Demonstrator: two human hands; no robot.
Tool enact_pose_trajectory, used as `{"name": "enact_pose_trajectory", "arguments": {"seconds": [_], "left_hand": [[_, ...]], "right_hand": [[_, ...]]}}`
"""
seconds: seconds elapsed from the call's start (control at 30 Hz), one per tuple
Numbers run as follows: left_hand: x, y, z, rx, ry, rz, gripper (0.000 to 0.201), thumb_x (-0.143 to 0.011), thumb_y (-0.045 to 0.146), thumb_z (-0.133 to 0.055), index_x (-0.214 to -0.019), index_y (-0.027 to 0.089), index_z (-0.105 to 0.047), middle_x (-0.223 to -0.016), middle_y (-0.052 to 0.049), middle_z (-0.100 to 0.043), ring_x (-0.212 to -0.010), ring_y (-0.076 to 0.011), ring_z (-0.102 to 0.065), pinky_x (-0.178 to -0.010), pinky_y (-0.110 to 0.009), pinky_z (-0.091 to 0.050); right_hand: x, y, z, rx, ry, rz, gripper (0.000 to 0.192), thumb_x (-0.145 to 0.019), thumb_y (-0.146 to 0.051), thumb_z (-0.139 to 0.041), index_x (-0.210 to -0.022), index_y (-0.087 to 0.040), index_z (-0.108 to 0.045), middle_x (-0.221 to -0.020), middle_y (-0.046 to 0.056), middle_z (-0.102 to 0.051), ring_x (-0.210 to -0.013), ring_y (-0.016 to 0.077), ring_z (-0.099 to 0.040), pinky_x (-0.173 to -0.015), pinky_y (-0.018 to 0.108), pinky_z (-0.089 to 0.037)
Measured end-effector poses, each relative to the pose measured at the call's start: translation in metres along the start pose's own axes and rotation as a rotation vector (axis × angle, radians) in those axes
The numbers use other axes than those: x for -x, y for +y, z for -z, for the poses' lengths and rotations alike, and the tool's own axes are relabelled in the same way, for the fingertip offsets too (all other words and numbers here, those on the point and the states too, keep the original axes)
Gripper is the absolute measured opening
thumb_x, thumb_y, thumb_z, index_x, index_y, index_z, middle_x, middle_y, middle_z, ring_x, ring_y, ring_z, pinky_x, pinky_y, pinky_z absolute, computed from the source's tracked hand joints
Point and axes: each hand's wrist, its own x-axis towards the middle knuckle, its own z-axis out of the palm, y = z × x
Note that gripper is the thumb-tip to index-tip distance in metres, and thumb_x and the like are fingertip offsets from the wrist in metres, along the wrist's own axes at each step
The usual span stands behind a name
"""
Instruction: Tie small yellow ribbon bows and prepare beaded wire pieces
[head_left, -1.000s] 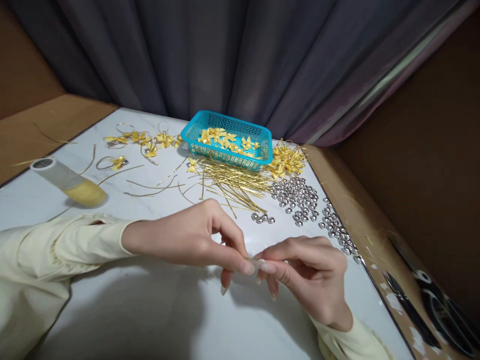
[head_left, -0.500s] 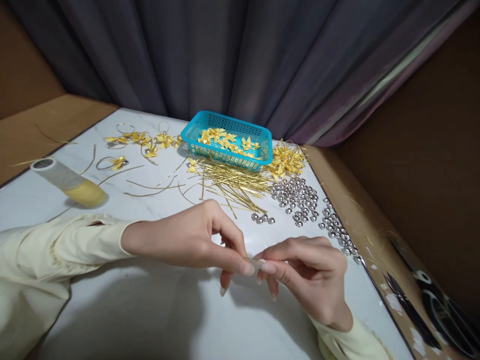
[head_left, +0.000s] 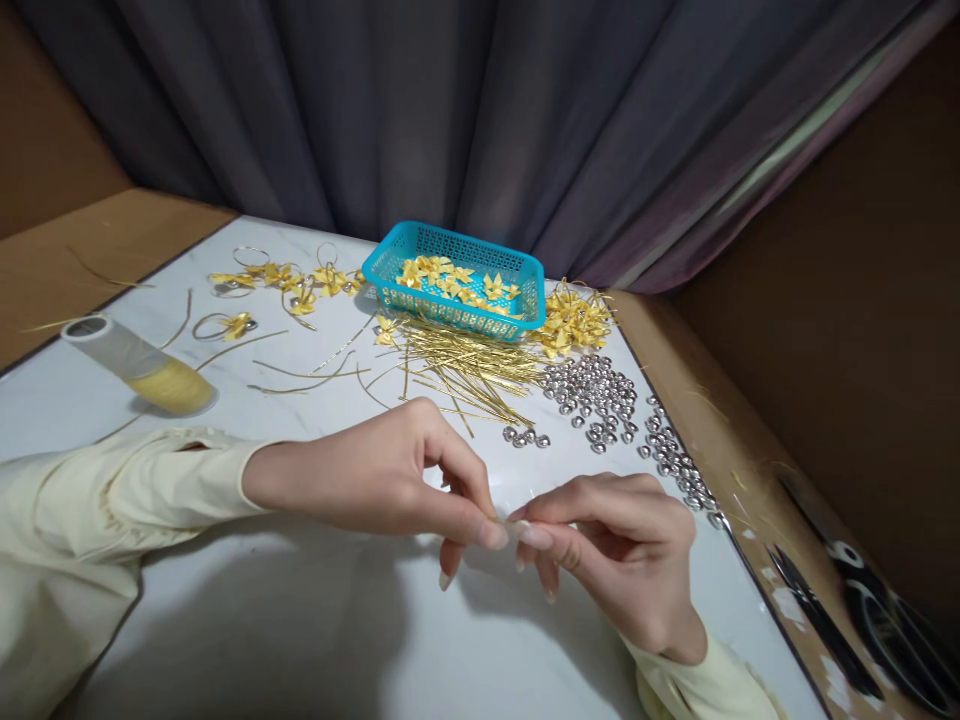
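Observation:
My left hand (head_left: 405,485) is closed in a pinch, thumb against forefinger, above the white tabletop (head_left: 300,610). Facing it, my right hand (head_left: 619,545) pinches too, and the fingertips of both nearly meet. Whatever lies between them is tiny and mostly covered by the fingers; I cannot name it. Just beyond the hands are a few small silver beads (head_left: 526,437) and a heap of gold cord pieces (head_left: 480,360). A larger pile of silver beads (head_left: 600,390) spreads past my right hand.
A turquoise basket (head_left: 457,240) holds yellow ribbon flowers, with more flowers (head_left: 574,318) heaped beside it. Flowers on looped cords (head_left: 270,275) lie at the back left, near a spool of yellow thread (head_left: 172,385). Tweezers (head_left: 825,620) and black-handled scissors (head_left: 892,630) lie at right.
Both hands stay almost in place, still pinched together. Only the fingertips have shifted very slightly.

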Motion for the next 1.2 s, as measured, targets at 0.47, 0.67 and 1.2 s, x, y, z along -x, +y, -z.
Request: {"name": "enact_pose_trajectory", "arguments": {"seconds": [0.47, 0.67, 1.2], "left_hand": [[-0.0008, 0.0003, -0.0001, 0.000, 0.000, -0.001, 0.020, -0.081, 0.026, -0.066, -0.070, 0.013, -0.075, -0.053, -0.003, -0.067, -0.056, -0.0118, -0.057, -0.060, -0.020, -0.044], [0.0007, 0.0001, -0.0003, -0.025, 0.006, -0.015, 0.021, -0.082, 0.025, -0.066, -0.069, 0.011, -0.074, -0.051, -0.003, -0.066, -0.056, -0.0115, -0.057, -0.060, -0.019, -0.044], [-0.0004, 0.0012, 0.0001, -0.032, 0.008, -0.013, 0.021, -0.081, 0.024, -0.066, -0.067, 0.011, -0.073, -0.052, -0.003, -0.066, -0.055, -0.0116, -0.057, -0.058, -0.019, -0.044]], "right_hand": [[0.0004, -0.0006, -0.0003, -0.014, 0.008, 0.007, 0.012, -0.077, -0.007, -0.066, -0.067, -0.013, -0.069, -0.047, 0.001, -0.064, -0.030, 0.0089, -0.053, -0.034, 0.017, -0.043], [0.0017, 0.0014, 0.0000, -0.008, 0.002, 0.018, 0.011, -0.078, -0.008, -0.066, -0.067, -0.012, -0.069, -0.048, 0.002, -0.064, -0.031, 0.0087, -0.054, -0.034, 0.017, -0.043], [-0.0008, 0.0010, -0.0003, -0.007, 0.015, 0.040, 0.013, -0.078, -0.006, -0.065, -0.066, -0.010, -0.068, -0.047, 0.003, -0.064, -0.030, 0.0088, -0.053, -0.034, 0.016, -0.043]]}}
